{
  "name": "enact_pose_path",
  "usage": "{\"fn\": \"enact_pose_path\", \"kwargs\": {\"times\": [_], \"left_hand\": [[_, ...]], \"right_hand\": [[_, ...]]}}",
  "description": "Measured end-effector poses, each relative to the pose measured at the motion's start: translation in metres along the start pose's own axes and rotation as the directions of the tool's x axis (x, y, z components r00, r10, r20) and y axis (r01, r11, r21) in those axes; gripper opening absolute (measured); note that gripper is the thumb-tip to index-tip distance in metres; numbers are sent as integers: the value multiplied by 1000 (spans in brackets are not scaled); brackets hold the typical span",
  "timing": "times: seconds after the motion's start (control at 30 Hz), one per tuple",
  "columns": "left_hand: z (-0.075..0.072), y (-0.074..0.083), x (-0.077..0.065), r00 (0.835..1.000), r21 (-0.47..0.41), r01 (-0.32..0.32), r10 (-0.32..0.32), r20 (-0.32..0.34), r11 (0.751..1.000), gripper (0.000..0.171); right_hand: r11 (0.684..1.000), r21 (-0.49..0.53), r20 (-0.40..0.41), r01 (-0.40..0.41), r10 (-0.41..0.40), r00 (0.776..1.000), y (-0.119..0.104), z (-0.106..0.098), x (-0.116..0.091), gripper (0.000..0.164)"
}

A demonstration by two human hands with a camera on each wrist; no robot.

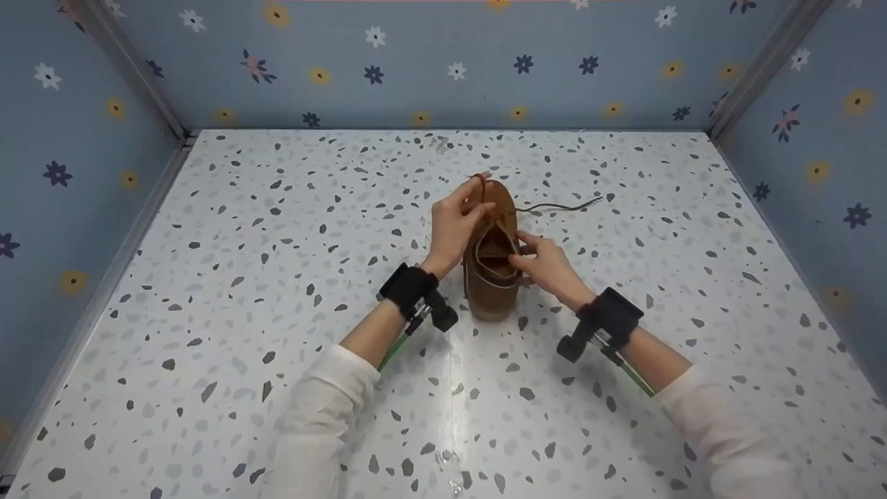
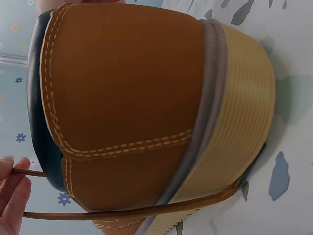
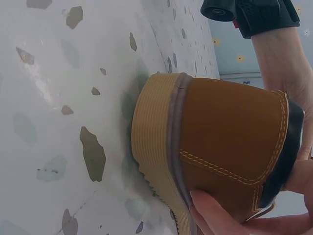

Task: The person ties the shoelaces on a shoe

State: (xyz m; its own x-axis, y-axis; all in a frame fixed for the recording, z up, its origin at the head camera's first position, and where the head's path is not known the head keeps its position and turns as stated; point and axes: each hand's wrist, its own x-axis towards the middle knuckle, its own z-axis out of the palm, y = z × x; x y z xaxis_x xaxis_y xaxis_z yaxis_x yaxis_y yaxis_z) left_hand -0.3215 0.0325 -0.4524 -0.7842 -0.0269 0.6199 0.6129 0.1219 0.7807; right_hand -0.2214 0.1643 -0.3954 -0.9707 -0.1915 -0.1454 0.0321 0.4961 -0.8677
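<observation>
A brown leather shoe [image 1: 493,301] stands upright on the speckled surface, toe pointing away and opening facing up. Its tan ribbed sole [image 2: 249,107] and stitched heel show in the left wrist view. My left hand [image 1: 454,222] is at the shoe's left front and pinches a brown shoelace [image 2: 122,213] between thumb and fingers. The lace runs back along the shoe's side in the left wrist view. My right hand [image 1: 551,267] grips the right side of the shoe, thumb at the opening's edge and fingers [image 3: 215,213] along the outer wall.
Another lace end [image 1: 561,206] trails to the right of the shoe on the speckled white tabletop [image 1: 208,312]. Blue flowered panels [image 1: 450,62] enclose the back and both sides. Black wrist cameras [image 1: 610,319] with green cables are strapped to both wrists.
</observation>
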Motion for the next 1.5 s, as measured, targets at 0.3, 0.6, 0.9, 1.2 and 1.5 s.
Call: {"fn": "enact_pose_path", "kwargs": {"times": [0.3, 0.6, 0.9, 1.2, 1.5], "left_hand": [[5, -25, 4, 998, 34, 37, -39, 45, 999, 47], [-1, -15, 3, 994, -20, 95, -94, 46, 995, 50], [3, -42, 3, 997, -41, 69, -67, 33, 997, 50], [7, -59, 2, 996, -88, 77, -74, 40, 993, 49], [2, -59, 1, 999, -80, 36, -35, 12, 996, 50]], "right_hand": [[997, 75, -4, -21, 21, 1000, 1, -6, 2, 47], [999, 50, 27, 11, -12, 1000, -12, -2, -9, 48], [999, 26, -88, 25, -22, 996, 42, -4, 38, 46], [998, -60, -316, 19, -38, 948, 105, -1, 112, 41], [997, -38, -241, -74, 62, 969, 19, -3, 62, 49]]}}
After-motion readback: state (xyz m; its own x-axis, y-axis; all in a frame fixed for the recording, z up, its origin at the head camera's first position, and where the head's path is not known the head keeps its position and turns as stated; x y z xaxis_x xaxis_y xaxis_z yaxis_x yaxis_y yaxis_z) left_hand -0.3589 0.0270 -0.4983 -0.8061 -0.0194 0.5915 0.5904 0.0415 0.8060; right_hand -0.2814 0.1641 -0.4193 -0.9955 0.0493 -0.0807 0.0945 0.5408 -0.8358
